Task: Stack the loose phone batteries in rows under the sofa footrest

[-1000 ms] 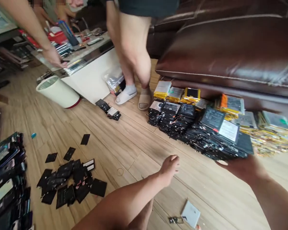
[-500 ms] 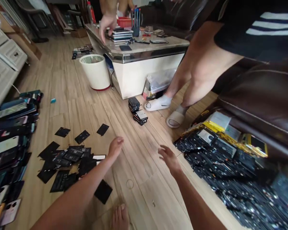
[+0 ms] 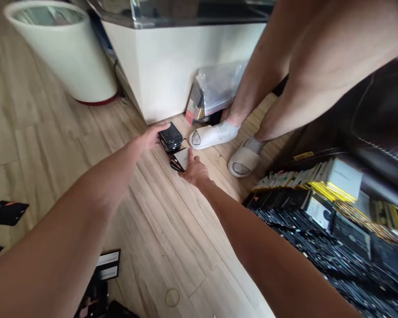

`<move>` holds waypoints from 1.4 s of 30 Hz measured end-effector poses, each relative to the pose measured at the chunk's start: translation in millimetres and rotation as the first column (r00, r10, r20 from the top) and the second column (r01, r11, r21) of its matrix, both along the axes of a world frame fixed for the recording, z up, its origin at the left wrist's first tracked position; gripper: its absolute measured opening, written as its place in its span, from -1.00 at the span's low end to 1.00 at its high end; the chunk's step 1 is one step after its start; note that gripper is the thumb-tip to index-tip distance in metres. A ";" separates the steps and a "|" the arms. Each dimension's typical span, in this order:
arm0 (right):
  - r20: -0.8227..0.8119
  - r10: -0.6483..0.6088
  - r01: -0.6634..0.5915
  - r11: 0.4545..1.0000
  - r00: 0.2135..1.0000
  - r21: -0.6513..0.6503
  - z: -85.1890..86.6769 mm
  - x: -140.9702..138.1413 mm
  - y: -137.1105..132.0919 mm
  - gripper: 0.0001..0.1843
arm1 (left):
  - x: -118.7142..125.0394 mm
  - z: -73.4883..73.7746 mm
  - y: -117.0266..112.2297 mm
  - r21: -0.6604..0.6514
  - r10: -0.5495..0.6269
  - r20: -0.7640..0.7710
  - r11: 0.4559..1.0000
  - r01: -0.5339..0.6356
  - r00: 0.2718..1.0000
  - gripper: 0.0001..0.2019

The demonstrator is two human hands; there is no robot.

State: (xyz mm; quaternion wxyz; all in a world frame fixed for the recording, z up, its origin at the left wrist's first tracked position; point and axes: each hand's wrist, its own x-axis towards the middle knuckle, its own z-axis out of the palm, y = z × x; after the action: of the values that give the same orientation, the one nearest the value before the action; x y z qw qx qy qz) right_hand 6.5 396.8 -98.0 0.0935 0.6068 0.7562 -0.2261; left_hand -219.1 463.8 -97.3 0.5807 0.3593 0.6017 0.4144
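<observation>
Two small stacks of flat phone batteries sit on the wooden floor ahead of me. At the taller stack of black phone batteries (image 3: 170,136), my left hand (image 3: 152,135) is closed along the left side, thumb over the top corner. Just nearer is a shorter, skewed stack of phone batteries (image 3: 181,158) with a pale one on top. My right hand (image 3: 195,169) is closed around its right and near side, with a finger along the top edge. The undersides of both stacks and some fingertips are hidden.
Another person's feet in pale slippers (image 3: 207,136) stand just beyond the stacks. Rows of batteries (image 3: 295,221) line the right side beside a dark sofa (image 3: 361,110). A white bin (image 3: 63,48) and table base (image 3: 162,66) stand ahead. A rubber band (image 3: 172,297) lies nearby.
Both hands have reached forward from above bare floor to the two battery stacks and closed on them. The view has moved closer and tilted down.
</observation>
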 end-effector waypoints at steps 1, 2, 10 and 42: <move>0.004 0.018 -0.018 1.000 1.000 0.001 -0.3 0.8 -0.3 0.31 | -3.3 -2.2 5.5 -0.040 -0.047 0.010 0.998 0.048 0.999 -0.39; 0.004 0.034 -0.034 0.999 0.999 -0.003 -0.3 1.6 -0.3 0.31 | -6.9 -3.5 9.7 -0.088 -0.086 0.014 0.992 0.087 0.996 -0.42; -0.054 0.039 -0.040 0.999 0.998 -0.006 1.4 14.1 -34.3 0.24 | 5.7 4.8 -4.0 -0.155 -0.263 0.028 0.952 0.264 0.964 -0.48; -0.123 -0.823 0.828 0.560 0.554 -0.023 21.0 359.8 -459.3 0.12 | 433.2 22.7 -358.1 -0.135 -0.752 0.161 0.625 0.769 0.640 -0.30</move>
State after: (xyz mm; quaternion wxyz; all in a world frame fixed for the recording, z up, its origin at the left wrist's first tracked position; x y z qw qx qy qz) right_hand 366.3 -62.5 -76.9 -0.0803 0.8773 0.3920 -0.2650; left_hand 214.1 105.7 -74.6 0.7588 0.5035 0.4040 0.0862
